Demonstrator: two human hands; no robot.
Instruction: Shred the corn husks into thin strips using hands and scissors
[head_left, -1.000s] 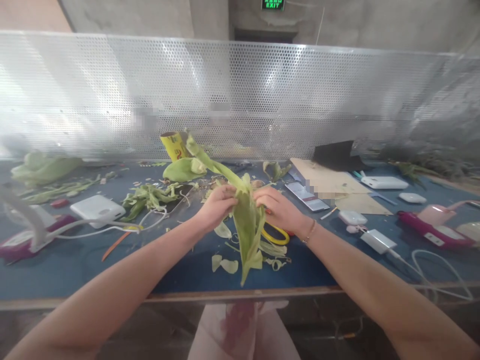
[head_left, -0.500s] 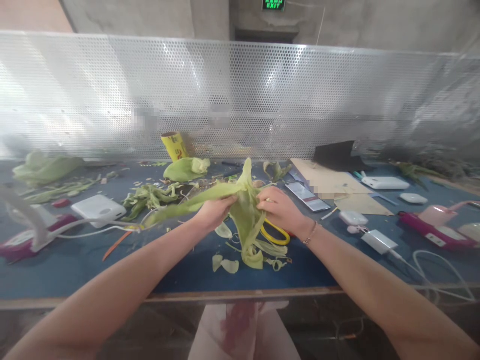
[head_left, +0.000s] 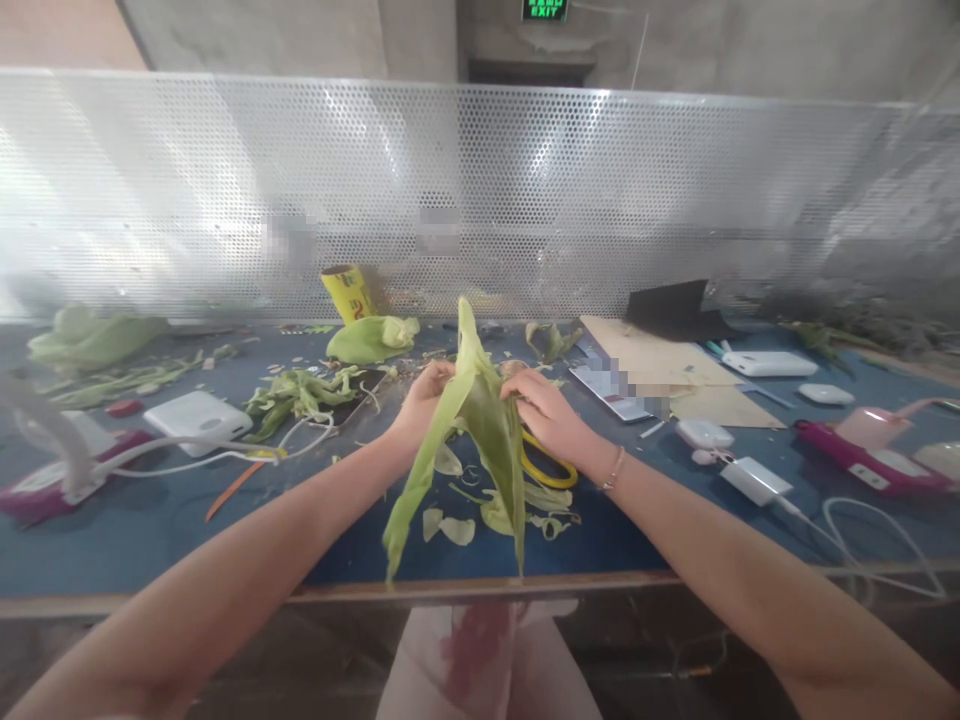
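Observation:
Above the middle of the table I hold a bundle of green corn husk [head_left: 487, 420], its tip pointing up and its long leaves hanging toward me. My left hand [head_left: 421, 408] grips it from the left, the fingers partly hidden behind a leaf. At the right side, my right hand [head_left: 553, 412] is closed with its fingertips on the husk. A yellow loop handle [head_left: 551, 468], seemingly of scissors, lies just below my right hand. Pale husk scraps [head_left: 457, 530] and curled strips [head_left: 551, 525] are on the table under the bundle.
Behind stands a perforated metal screen [head_left: 420, 150]. To the left lie torn husk strips [head_left: 289, 395], a yellow tube [head_left: 349, 293], a white charger [head_left: 196, 418] and cables. On the right are a phone [head_left: 609, 392], cardboard [head_left: 720, 405] and a purple power strip [head_left: 862, 465].
The long leaf that stretched out to the left now hangs down toward me. The bundle's tip has shifted left and up, and both hands moved slightly left, still gripping it.

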